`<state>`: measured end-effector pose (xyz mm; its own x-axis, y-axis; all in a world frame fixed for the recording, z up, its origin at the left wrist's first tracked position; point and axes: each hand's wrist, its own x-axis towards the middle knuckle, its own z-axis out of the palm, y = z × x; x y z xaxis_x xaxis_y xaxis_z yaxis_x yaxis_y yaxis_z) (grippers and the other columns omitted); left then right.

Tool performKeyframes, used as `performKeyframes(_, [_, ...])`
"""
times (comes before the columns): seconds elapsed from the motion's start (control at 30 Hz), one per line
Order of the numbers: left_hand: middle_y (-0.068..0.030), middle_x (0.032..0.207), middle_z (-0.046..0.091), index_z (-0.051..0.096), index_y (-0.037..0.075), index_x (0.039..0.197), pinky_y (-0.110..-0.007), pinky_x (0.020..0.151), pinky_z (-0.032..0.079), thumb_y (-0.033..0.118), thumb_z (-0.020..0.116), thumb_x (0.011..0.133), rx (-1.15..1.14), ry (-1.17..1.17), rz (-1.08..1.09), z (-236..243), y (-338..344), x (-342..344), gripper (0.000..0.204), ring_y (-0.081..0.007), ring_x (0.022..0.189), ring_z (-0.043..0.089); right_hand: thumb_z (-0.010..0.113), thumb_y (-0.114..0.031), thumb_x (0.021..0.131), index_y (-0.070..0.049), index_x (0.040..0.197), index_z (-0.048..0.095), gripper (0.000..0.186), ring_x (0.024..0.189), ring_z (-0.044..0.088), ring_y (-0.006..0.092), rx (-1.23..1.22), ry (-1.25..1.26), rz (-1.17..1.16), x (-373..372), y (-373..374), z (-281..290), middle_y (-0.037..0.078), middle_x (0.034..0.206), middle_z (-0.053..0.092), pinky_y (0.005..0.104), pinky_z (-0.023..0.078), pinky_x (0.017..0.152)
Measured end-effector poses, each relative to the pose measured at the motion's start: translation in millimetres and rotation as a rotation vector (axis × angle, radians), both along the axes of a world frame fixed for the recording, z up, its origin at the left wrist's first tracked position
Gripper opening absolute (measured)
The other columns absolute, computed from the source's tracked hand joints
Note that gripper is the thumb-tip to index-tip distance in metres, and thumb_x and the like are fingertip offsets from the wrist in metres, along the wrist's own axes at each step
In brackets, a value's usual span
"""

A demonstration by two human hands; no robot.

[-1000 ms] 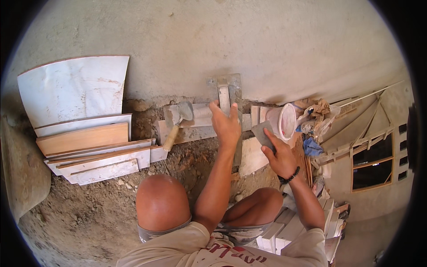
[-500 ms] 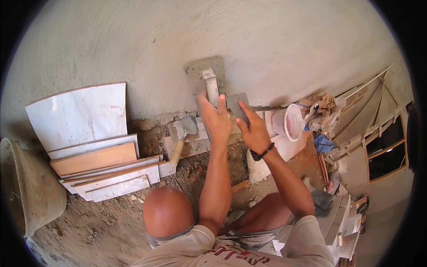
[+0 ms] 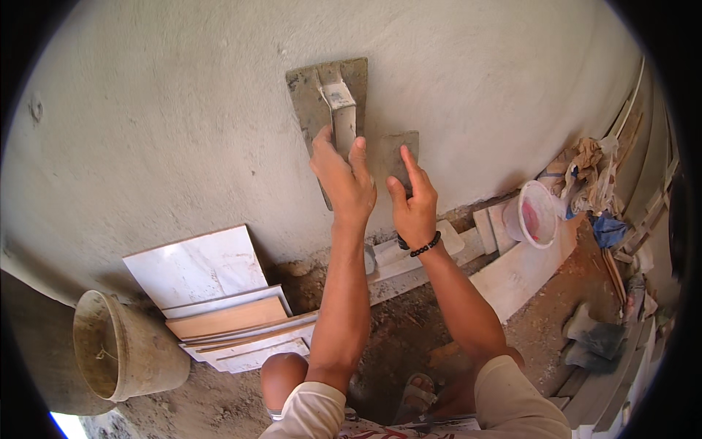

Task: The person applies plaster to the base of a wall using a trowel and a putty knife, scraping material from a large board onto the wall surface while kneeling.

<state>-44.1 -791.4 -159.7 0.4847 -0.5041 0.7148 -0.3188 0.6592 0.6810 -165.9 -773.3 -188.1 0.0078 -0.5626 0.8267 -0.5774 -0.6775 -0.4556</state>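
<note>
My left hand [image 3: 342, 179] is closed around the pale handle of a plastering float [image 3: 306, 95]. The float's grey, mortar-stained plate lies at or close against the plastered wall [image 3: 468, 80]. Just to the right, my right hand [image 3: 417, 208] grips a small flat grey blade, like a scraper [image 3: 393, 145], with the forefinger stretched along it. That blade sits in front of the wall; its handle is hidden by the hand. A dark beaded bracelet [image 3: 425, 246] circles my right wrist.
White and tan tiles [image 3: 201, 267] lean on the wall at left beside a dirty bucket [image 3: 150, 358]. At right are a white tub [image 3: 537, 216] with reddish contents, a pale board [image 3: 523, 274], crumpled bags [image 3: 589, 172] and a blue cloth [image 3: 608, 229]. Loose soil [image 3: 398, 322] covers the ground.
Both hands have moved up the wall with the float and the scraper. The view has shifted, so the tiles and bucket show farther right. My left forearm now hides the wooden-handled trowel on the ground.
</note>
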Motion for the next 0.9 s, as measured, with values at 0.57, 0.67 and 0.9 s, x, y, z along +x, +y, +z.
performKeyframes(0.57, [-0.0272, 0.106, 0.05, 0.035, -0.011, 0.126, -0.046, 0.085, 0.04, 0.017, 0.052, 0.097, 0.076, -0.373, 0.147, 24.3, -13.2, 14.2, 0.043, -0.0393, 0.094, 0.05, 0.065, -0.015, 0.088, -0.02, 0.141, 0.048, 0.055, 0.06, 0.056, 0.0355, -0.052, -0.036, -0.006, 40.5, -59.4, -15.1, 0.018, 0.082, 0.048, 0.0416, 0.05, 0.053])
performKeyframes(0.67, [-0.0275, 0.111, 0.05, 0.039, -0.009, 0.128, -0.047, 0.087, 0.036, 0.018, 0.055, 0.096, 0.088, -0.341, 0.11, 22.8, -15.4, 13.5, 0.045, -0.0393, 0.095, 0.045, 0.065, -0.015, 0.089, -0.02, 0.142, 0.047, 0.056, 0.06, 0.056, 0.0362, -0.057, -0.002, -0.017, 35.3, -64.2, -30.6, 0.019, 0.082, 0.049, 0.0418, 0.049, 0.053])
performKeyframes(0.9, [-0.0287, 0.11, 0.052, 0.039, -0.01, 0.127, -0.048, 0.087, 0.037, 0.02, 0.056, 0.095, 0.121, -0.351, 0.112, 21.3, -15.3, 17.9, 0.047, -0.0408, 0.093, 0.047, 0.063, -0.018, 0.091, -0.02, 0.142, 0.046, 0.054, 0.062, 0.056, 0.0362, -0.13, -0.016, -0.061, 44.2, -64.3, 30.7, 0.019, 0.081, 0.049, 0.0414, 0.049, 0.054])
